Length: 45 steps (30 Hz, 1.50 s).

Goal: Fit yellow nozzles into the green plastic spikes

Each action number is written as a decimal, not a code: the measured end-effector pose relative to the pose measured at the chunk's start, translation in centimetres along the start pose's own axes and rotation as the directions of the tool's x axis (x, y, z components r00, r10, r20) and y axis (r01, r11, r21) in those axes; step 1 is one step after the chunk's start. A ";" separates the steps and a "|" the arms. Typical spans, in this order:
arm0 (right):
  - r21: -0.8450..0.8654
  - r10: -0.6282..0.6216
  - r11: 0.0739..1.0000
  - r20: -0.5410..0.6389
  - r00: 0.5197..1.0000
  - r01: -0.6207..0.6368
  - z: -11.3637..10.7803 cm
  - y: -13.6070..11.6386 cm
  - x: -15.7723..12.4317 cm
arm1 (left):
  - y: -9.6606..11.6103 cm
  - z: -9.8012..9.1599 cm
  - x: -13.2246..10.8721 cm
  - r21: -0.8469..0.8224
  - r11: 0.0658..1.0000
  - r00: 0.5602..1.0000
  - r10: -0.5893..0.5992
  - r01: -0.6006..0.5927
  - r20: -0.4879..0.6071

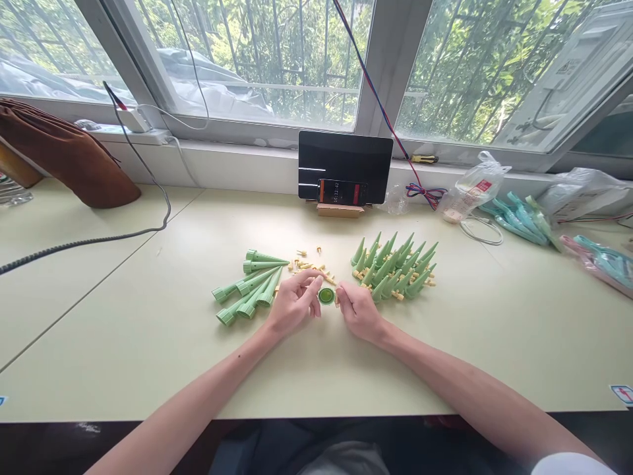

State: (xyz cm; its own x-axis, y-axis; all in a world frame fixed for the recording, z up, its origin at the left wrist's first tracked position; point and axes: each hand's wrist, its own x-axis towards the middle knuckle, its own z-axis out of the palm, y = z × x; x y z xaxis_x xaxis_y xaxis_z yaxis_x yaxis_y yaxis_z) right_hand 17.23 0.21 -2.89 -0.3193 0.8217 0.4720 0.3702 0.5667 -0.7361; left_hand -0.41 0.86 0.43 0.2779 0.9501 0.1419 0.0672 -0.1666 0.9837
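My left hand (299, 300) is curled, its thumb and fingertips at the side of a green plastic watering spike (326, 295). That spike is turned with its round open end towards me. Close on its other side, my right hand (360, 310) pinches a small yellow plastic valve (337, 300), mostly hidden by the fingers. More loose yellow valves (309, 266) lie just beyond my left hand. To the left, several green spikes (254, 284) rest on their sides, open ends towards me. Right of my hands stands a cluster of green spikes (395, 267), tips up, with yellow valves in them.
A black tablet (346, 158) with a phone (341, 192) before it stands at the back. A black cable (99, 239) crosses the table's left side. A brown leather bag (69, 155) lies back left; plastic bags (472, 188) and teal packaged items (521, 218) are back right.
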 end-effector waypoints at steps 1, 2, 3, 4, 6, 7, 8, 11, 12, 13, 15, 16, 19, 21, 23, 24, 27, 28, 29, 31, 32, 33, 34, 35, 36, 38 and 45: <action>0.000 -0.003 1.000 0.002 1.000 0.003 0.0 0.0 0.0 | 0.0 0.0 0.0 -0.001 1.000 1.000 -0.006 0.006 -0.007; -0.001 -0.005 1.000 0.007 1.000 0.005 0.0 -0.1 0.0 | 0.1 0.0 0.0 -0.003 1.000 1.000 -0.011 0.011 -0.014; -0.003 -0.006 1.000 0.011 1.000 0.006 0.0 -0.1 0.1 | 0.1 0.1 0.1 -0.004 1.000 1.000 -0.016 0.016 -0.021; -0.005 -0.005 1.000 0.018 1.000 0.005 0.0 -0.1 0.1 | 0.2 0.1 0.1 -0.004 1.000 0.999 -0.020 0.020 -0.029; -0.012 -0.001 1.000 0.029 1.000 0.002 0.0 -0.2 0.1 | 0.2 0.1 0.1 -0.004 1.000 0.999 -0.029 0.029 -0.046; -0.015 0.001 1.000 0.035 0.999 0.000 0.0 -0.2 0.1 | 0.3 0.1 0.1 -0.006 0.999 0.998 -0.034 0.033 -0.052; -0.018 0.002 1.000 0.039 0.999 -0.001 0.0 -0.2 0.1 | 0.3 0.1 0.1 -0.009 0.999 0.998 -0.037 0.037 -0.056; -0.024 0.002 1.000 0.048 0.999 -0.001 -0.1 -0.2 0.1 | 0.2 0.2 0.1 -0.022 0.999 0.997 -0.040 0.039 -0.066; -0.026 0.002 1.000 0.048 0.999 -0.001 -0.1 -0.2 0.1 | 0.2 0.2 0.1 -0.024 0.999 0.997 -0.040 0.039 -0.070; -0.027 0.003 1.000 0.049 0.999 -0.002 -0.1 -0.2 0.1 | 0.1 0.2 0.1 -0.023 0.999 0.997 -0.041 0.039 -0.073; -0.028 0.009 1.000 0.050 0.999 -0.008 -0.1 -0.2 0.2 | 0.0 0.1 0.1 -0.019 0.999 0.996 -0.041 0.040 -0.077; -0.028 0.014 1.000 0.052 0.999 -0.012 -0.1 -0.2 0.2 | -0.1 0.1 0.1 -0.018 0.999 0.996 -0.039 0.038 -0.076; -0.026 0.024 0.999 0.060 0.998 -0.022 -0.1 -0.2 0.2 | -0.3 0.1 0.0 -0.017 1.000 0.997 -0.026 0.025 -0.072; -0.028 0.024 0.999 0.060 0.998 -0.023 -0.1 -0.2 0.1 | -0.4 0.0 0.0 -0.013 1.000 0.998 -0.016 0.015 -0.066; -0.025 0.020 1.000 0.058 0.998 -0.019 -0.1 -0.2 0.1 | -0.4 -0.1 0.0 -0.008 1.000 0.999 -0.001 0.001 -0.054; -0.021 0.019 1.000 0.058 0.998 -0.018 -0.1 -0.1 0.1 | -0.4 -0.1 0.0 -0.005 1.000 0.999 0.006 -0.006 -0.047; -0.017 0.025 1.000 0.064 0.998 -0.024 -0.1 -0.1 0.1 | -0.5 -0.2 -0.1 0.008 1.000 0.999 0.025 -0.025 -0.040; -0.020 0.029 0.999 0.067 0.997 -0.028 -0.1 0.0 0.1 | -0.6 -0.2 -0.1 0.017 0.999 0.999 0.032 -0.031 -0.041; -0.025 0.032 0.999 0.070 0.997 -0.030 -0.1 0.0 0.1 | -0.7 -0.2 -0.1 0.028 0.999 0.998 0.041 -0.040 -0.044; -0.036 0.037 0.999 0.072 0.997 -0.034 0.0 0.0 0.2 | -0.9 -0.2 0.0 0.058 0.996 0.997 0.066 -0.063 -0.045; -0.041 0.041 0.998 0.072 0.997 -0.038 0.0 0.0 0.2 | -1.1 -0.2 0.0 0.078 0.994 0.995 0.083 -0.079 -0.048; -0.046 0.047 0.998 0.069 0.997 -0.043 0.0 0.0 0.2 | -1.2 -0.2 0.0 0.103 0.990 0.993 0.104 -0.098 -0.052; -0.049 0.053 0.998 0.066 0.996 -0.050 0.0 0.0 0.2 | -1.4 -0.2 0.0 0.129 0.985 0.990 0.126 -0.118 -0.057; -0.052 0.060 0.997 0.062 0.996 -0.057 0.1 0.0 0.2 | -1.6 -0.2 0.0 0.154 0.979 0.987 0.148 -0.137 -0.062; -0.055 0.066 0.997 0.059 0.996 -0.063 0.1 0.0 0.2 | -1.7 -0.3 0.1 0.174 0.973 0.984 0.166 -0.152 -0.066; -0.059 0.076 0.996 0.053 0.996 -0.073 0.1 -0.1 0.2 | -1.9 -0.3 0.1 0.195 0.966 0.981 0.185 -0.169 -0.065; -0.059 0.110 0.992 0.030 0.994 -0.108 0.1 -0.2 0.3 | -1.9 -0.4 0.2 0.179 0.968 0.980 0.188 -0.174 -0.069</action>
State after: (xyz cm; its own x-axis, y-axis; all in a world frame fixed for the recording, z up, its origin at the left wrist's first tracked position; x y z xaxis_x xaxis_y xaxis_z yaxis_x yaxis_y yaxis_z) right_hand 16.99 0.38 -2.61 -0.3031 0.8767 0.3736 0.4536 0.4775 -0.7525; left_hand -0.83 1.47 -1.39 0.2186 0.9176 0.3320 0.1880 -0.3734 0.9084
